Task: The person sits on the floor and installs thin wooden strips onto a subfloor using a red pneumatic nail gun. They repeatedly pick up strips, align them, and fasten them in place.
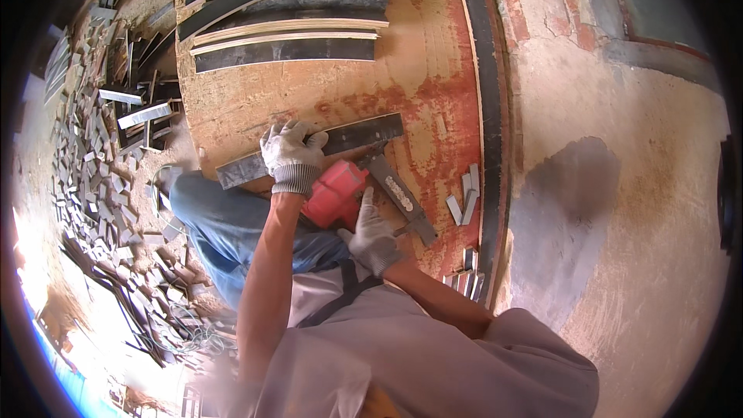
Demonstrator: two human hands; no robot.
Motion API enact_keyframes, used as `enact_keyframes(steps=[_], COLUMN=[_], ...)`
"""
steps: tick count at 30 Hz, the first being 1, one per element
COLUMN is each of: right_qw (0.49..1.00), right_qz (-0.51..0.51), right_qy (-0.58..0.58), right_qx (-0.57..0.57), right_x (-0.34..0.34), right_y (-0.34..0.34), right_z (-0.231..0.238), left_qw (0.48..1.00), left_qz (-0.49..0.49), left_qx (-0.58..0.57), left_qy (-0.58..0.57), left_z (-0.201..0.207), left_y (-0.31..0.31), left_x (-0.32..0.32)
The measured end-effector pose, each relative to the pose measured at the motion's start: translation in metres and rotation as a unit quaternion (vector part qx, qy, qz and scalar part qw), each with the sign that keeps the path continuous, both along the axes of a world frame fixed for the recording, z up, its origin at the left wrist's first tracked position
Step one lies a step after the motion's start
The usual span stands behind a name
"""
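Note:
A black-faced plywood strip (362,133) lies slanted across the wooden work surface in front of me. My left hand (292,149), in a pale knitted work glove, grips this strip near its middle, fingers bent over it. Just below the strip is a nail gun with a red body (334,192) and a dark magazine (401,195) that slants down to the right. My right hand (373,238), also gloved, is closed around the tool's handle, partly hidden under it. The nose of the gun is close to the strip; whether they touch I cannot tell.
Several black plywood strips (286,11) are stacked at the far side of the surface. Short grey pieces (464,197) lie near its right edge, by a dark raised border (489,108). Offcuts (97,186) cover the floor at left. A plastered wall (642,186) stands right.

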State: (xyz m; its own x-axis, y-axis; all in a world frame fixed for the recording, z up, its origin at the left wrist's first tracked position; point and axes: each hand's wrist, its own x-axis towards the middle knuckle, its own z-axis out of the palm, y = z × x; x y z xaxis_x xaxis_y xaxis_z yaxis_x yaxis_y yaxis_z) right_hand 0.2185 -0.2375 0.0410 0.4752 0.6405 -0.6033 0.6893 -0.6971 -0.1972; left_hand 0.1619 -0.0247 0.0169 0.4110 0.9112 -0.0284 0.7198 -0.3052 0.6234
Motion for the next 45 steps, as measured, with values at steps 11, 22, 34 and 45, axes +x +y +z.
enact_keyframes(steps=[11, 22, 34, 45], right_qw=[0.985, 0.869, 0.867, 0.878], right_qz=[-0.084, -0.335, -0.344, -0.299], right_qy=[0.123, 0.338, 0.348, 0.361], right_qx=[0.086, 0.136, 0.096, 0.098], right_x=[0.051, 0.163, 0.177, 0.158], right_y=[0.01, 0.034, 0.043, 0.054], right_z=[0.066, 0.147, 0.12, 0.134], left_qw=[1.0, 0.999, 1.0, 1.0], left_qz=[0.017, 0.004, 0.003, -0.002], left_qx=[-0.007, -0.032, -0.025, -0.006], left_qy=[0.009, 0.01, 0.018, -0.005], left_z=[-0.003, 0.006, 0.007, 0.004], left_y=[-0.001, 0.002, 0.001, 0.003], left_x=[-0.006, -0.005, -0.004, -0.005])
